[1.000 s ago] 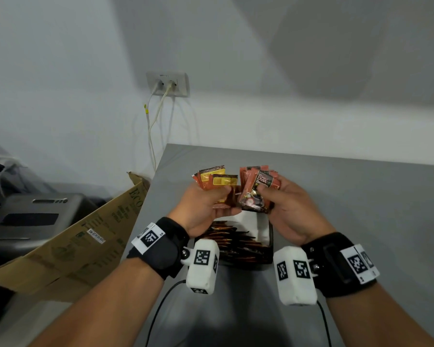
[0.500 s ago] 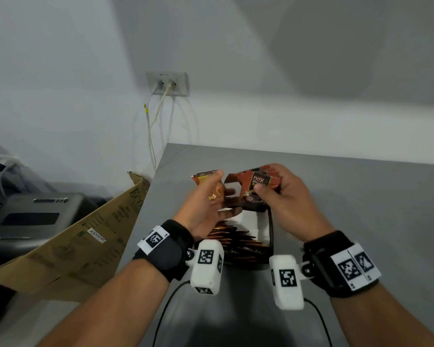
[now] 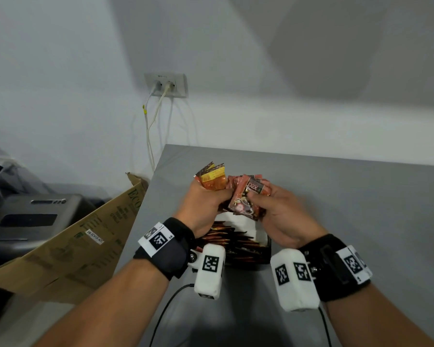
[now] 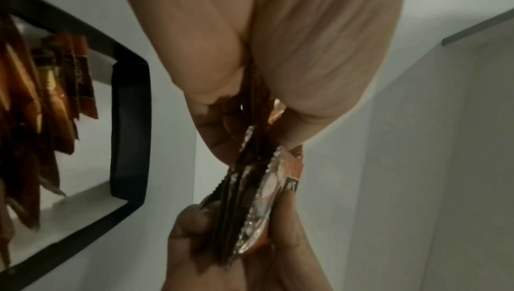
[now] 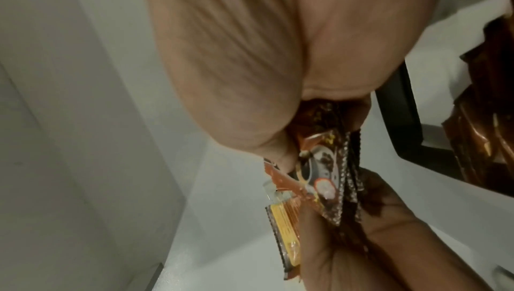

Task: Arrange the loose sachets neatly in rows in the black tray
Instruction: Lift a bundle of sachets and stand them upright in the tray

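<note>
My left hand (image 3: 208, 204) grips a fanned bundle of orange and yellow sachets (image 3: 212, 180) above the far end of the black tray (image 3: 267, 256). My right hand (image 3: 276, 211) holds another bundle of red-brown sachets (image 3: 248, 196), thumb pressed on the front one. The two bundles touch in the middle. In the left wrist view the sachets (image 4: 258, 185) show edge-on between both hands, with the tray (image 4: 130, 119) at left. The right wrist view shows the sachets (image 5: 319, 174) pinched under the palm. A row of sachets (image 3: 231, 241) stands in the tray's near part; its far part shows a white bottom.
The tray sits on a grey table (image 3: 348, 209) near its left edge. A cardboard box flap (image 3: 85, 239) leans at the left beside a grey machine (image 3: 28, 219). A wall socket (image 3: 166, 85) with white cables hangs behind. Cables run from the wrist cameras over the near table.
Half a second ago the bundles were tilted lower and flatter; both hands have lifted them upright again and fanned them, with the right hand's front sachet now facing me.
</note>
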